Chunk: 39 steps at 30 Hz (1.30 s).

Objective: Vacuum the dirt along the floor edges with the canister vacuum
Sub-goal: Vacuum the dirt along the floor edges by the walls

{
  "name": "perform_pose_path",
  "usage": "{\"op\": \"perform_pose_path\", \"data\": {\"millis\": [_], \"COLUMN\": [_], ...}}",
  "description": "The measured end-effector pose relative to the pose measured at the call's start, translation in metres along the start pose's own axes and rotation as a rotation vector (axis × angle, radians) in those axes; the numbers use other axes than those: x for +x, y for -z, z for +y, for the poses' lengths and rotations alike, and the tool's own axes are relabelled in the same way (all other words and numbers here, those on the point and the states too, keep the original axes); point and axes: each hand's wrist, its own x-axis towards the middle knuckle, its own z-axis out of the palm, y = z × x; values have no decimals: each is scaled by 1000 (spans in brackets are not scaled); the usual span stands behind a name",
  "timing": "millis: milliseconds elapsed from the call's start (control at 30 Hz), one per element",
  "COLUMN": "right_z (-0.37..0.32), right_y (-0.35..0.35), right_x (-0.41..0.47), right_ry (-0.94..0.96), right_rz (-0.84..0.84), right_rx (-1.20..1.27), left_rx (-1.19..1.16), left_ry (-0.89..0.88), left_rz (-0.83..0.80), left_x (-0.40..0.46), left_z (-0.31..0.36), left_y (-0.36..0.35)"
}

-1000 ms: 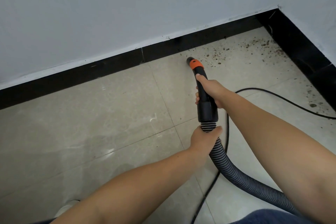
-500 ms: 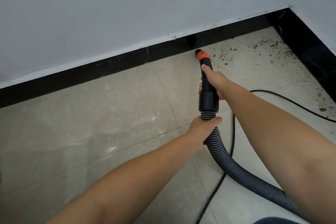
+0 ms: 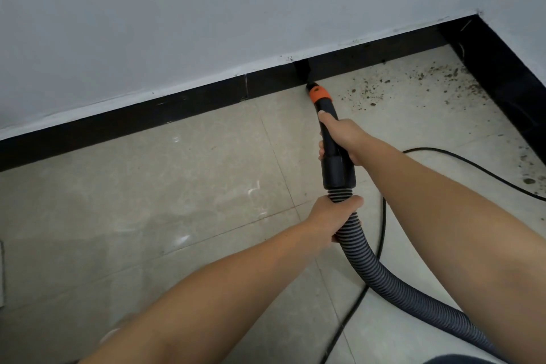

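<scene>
1. Head view, my right hand [image 3: 344, 139]: fingers wrapped tight round the black nozzle tube [image 3: 332, 142], just behind the orange collar [image 3: 320, 95]. Thumb side on top, fingertips showing on the tube's left edge.
2. My left hand [image 3: 334, 220]: clamped round the grey ribbed hose [image 3: 381, 278], right where it enters the black cuff [image 3: 339, 173]. Thumb lies across the top of the ribs.
3. Nozzle tip [image 3: 308, 86] is down at the joint between floor tile and black baseboard [image 3: 177, 115]; cannot tell if it actually touches the baseboard.
4. Dirt [image 3: 407, 83]: brown crumbs scattered on the tile to the right of the tip, thickening toward the corner [image 3: 472, 26]. More specks run along the right-hand baseboard [image 3: 508, 80], a larger clump [image 3: 529, 181] near the frame's right edge.
5. Tile to the left of the tip along the baseboard looks free of crumbs.
6. Hose trails back to the lower right, out of frame under my right forearm. Canister not in view.
7. Black power cord [image 3: 472, 168] loops on the floor under my right arm, runs off to the right and also down past the hose.
8. White wall [image 3: 206, 9] above the baseboard, scuffed.
</scene>
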Motion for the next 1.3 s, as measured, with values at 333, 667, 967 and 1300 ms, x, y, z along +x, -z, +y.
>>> {"op": "perform_pose_path", "data": {"millis": [333,667,967,1300], "right_z": [54,48,27,44], "right_y": [63,59,42,72], "right_x": [-41,-33,-12,-11], "right_ry": [-97,-85,-46,-55], "right_rz": [139,104,98,272], "right_rx": [237,254,246,339], "left_rx": [210,149,162,238], "left_ry": [24,-20,-72,-82], "left_rz": [-76,0,89,44], "left_x": [-13,-13,1,13], "left_z": [-37,-34,-15,-19], "left_y": [-43,-38,-20,-36]}}
